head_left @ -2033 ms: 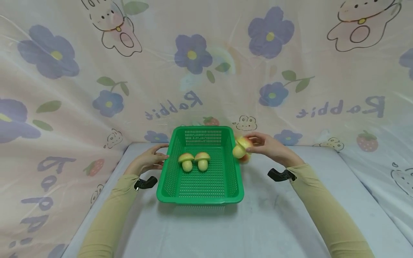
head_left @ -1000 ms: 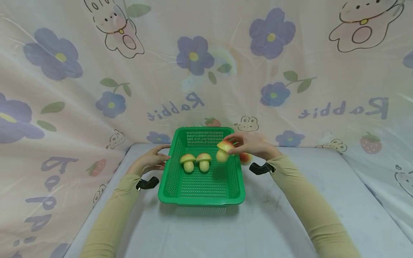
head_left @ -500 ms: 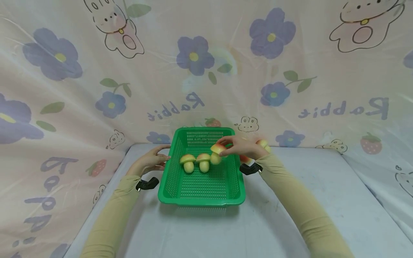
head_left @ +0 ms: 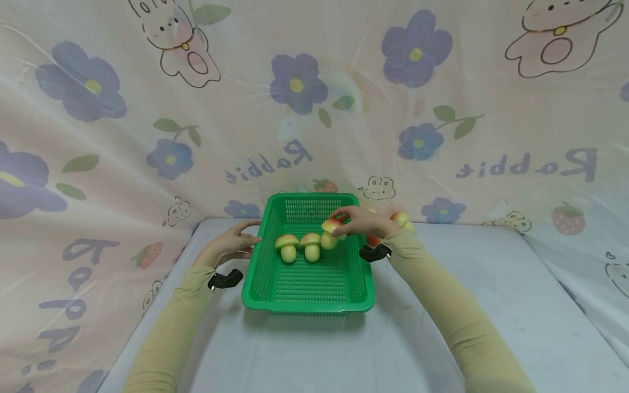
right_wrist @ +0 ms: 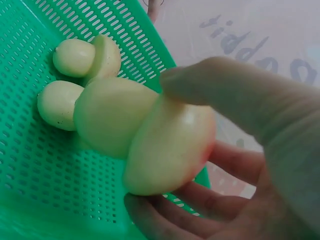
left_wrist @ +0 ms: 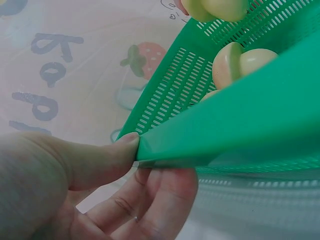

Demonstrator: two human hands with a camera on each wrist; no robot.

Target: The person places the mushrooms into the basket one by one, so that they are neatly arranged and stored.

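Observation:
A green plastic basket point(head_left: 307, 307) stands on the table, and my left hand point(head_left: 230, 244) pinches its left rim between thumb and fingers, as the left wrist view shows. My right hand point(head_left: 362, 220) reaches over the right side and grips a toy mushroom point(right_wrist: 167, 145) by its reddish-yellow cap, thumb on one side and fingers on the other. In the head view this mushroom hangs stem-down inside the basket, close beside two others. Those two, a left mushroom point(head_left: 288, 248) and a middle mushroom point(head_left: 311, 247), lie side by side on the basket floor with their stems toward me.
More toy mushrooms point(head_left: 402, 219) lie on the white table point(head_left: 442, 284) right of the basket, partly hidden behind my right hand and wrist. A patterned cloth point(head_left: 314, 136) hangs behind the table. Each wrist carries a black camera mount point(head_left: 375, 252).
My right hand has carried the mushroom leftward over the right rim and down beside the two in the basket. In the last half second it has hardly moved. My left hand keeps its place.

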